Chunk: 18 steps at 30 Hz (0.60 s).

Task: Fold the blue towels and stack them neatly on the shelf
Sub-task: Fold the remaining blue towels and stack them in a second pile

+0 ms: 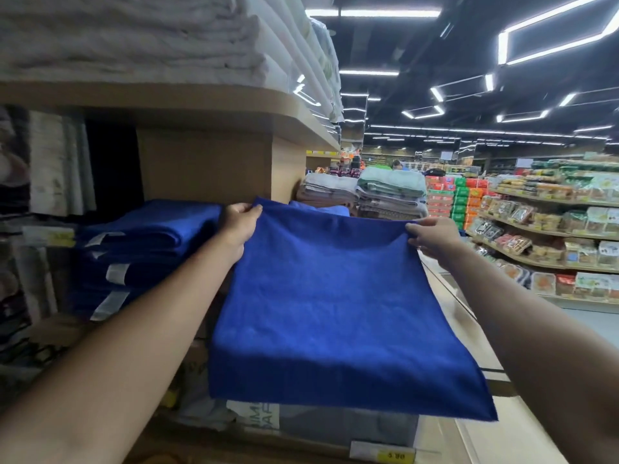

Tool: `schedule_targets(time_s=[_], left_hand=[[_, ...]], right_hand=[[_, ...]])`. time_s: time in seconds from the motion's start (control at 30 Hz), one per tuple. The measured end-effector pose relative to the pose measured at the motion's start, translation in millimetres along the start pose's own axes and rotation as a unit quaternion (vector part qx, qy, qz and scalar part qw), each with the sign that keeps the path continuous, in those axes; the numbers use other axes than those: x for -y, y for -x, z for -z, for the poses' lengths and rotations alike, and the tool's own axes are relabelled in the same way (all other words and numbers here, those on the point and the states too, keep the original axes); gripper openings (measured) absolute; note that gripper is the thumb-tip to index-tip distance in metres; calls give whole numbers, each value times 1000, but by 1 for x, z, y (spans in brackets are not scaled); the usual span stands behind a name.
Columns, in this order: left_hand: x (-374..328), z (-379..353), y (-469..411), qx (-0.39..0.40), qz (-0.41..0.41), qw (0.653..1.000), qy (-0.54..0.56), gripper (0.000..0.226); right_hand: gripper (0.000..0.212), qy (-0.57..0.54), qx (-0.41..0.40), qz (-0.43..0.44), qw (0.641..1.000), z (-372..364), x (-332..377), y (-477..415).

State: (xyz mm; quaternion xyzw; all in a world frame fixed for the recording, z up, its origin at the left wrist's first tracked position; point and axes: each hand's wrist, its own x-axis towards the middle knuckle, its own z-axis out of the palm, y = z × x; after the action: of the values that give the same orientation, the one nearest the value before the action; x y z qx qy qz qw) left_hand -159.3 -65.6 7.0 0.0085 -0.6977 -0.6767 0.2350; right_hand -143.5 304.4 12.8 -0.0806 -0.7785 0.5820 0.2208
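In front of a shop shelf (207,162), seen from my head camera: I hold a blue towel (335,313) out at arm's length, in the air at the middle of the view. My left hand (239,226) pinches its far left corner and my right hand (435,241) pinches its far right corner. The fingers (415,234) of both hands are closed tight on the cloth and hold nothing else.

The held edge runs left to right between my hands and sags a little in the middle. From there the towel slopes down and toward me, so its long axis seems to run from far to near. Its free near edge hangs lowest. The cloth is a deep, even blue, soft and matte with a short nap, roughly rectangular and mostly flat.

Just left of my left hand, a stack of folded blue towels (147,236) lies on the shelf, with pale labels showing at their folded edges. The shelf is light wood with a rounded front edge. White folded towels (134,38) lie on the board above.

Beyond the towel stand piles of grey and green towels (388,189). At the right are grocery shelves (552,236) of packaged goods. A yellow price tag (395,456) sits at the bottom edge.
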Motion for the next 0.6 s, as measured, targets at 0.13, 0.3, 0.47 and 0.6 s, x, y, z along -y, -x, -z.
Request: schedule_targets(time_s=[0.13,0.3,0.47,0.6], left_hand=[[-17,1,-4,8,22,1000,5,14],[-17,10,20,17,32,999,15,11],[-26,36,55,47,17,998,29,13],[-37,65,95,94,-36,995,20,18]], right_hand=[[17,-14,3,22,1000,7,26,7],[18,54,36,49,997,27,24,38],[11,103,86,83,988,64,29,81],[7,117,110,130,979,99,36,118]])
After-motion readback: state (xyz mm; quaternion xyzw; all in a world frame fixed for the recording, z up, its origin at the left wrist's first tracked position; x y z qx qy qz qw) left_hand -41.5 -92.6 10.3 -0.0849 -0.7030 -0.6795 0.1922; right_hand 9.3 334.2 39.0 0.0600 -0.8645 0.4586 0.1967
